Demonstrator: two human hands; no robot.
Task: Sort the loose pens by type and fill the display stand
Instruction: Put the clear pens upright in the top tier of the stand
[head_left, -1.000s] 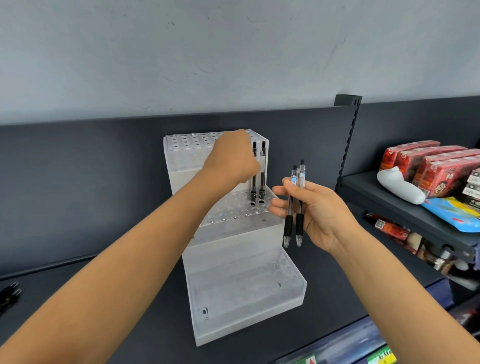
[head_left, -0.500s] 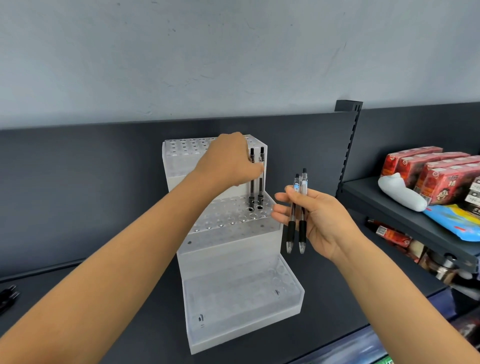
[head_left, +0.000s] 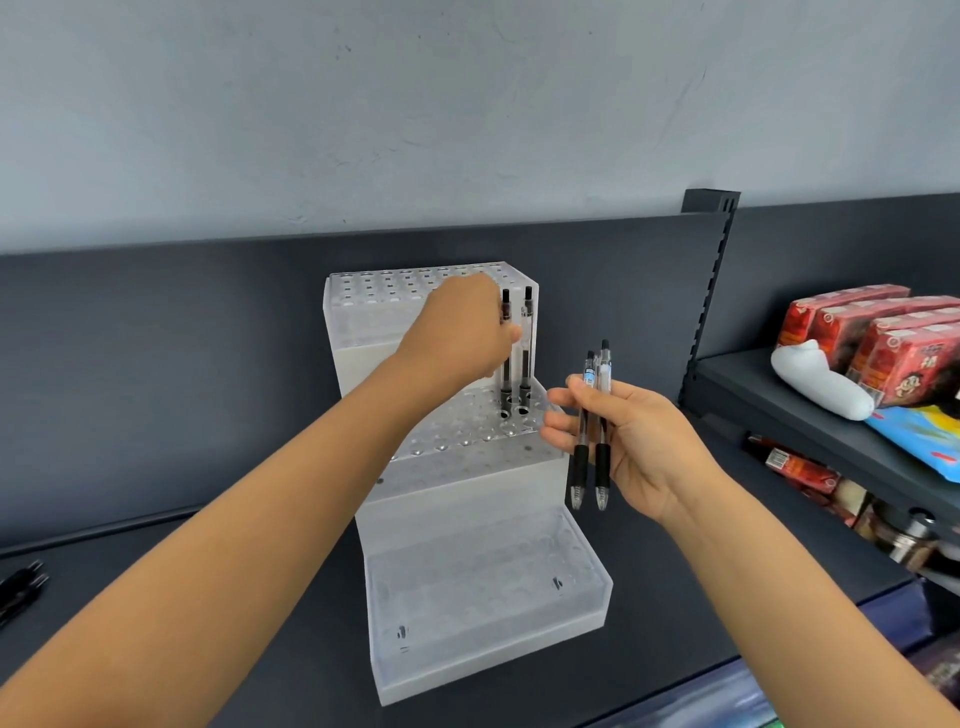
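With left hand (head_left: 457, 332), pinching a pen (head_left: 506, 382) upright in a middle-tier hole of the stand (head_left: 467, 519), second pen (head_left: 527, 343) just beside. With right hand (head_left: 639, 441), fingers curled round two pens (head_left: 602, 462), tips down, near the stand's right side.

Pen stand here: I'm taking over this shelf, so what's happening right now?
A person is filling the clear display stand. Their left hand grips a pen standing in a middle-tier hole, beside a second pen already standing there. The right hand holds two more pens upright beside the stand.
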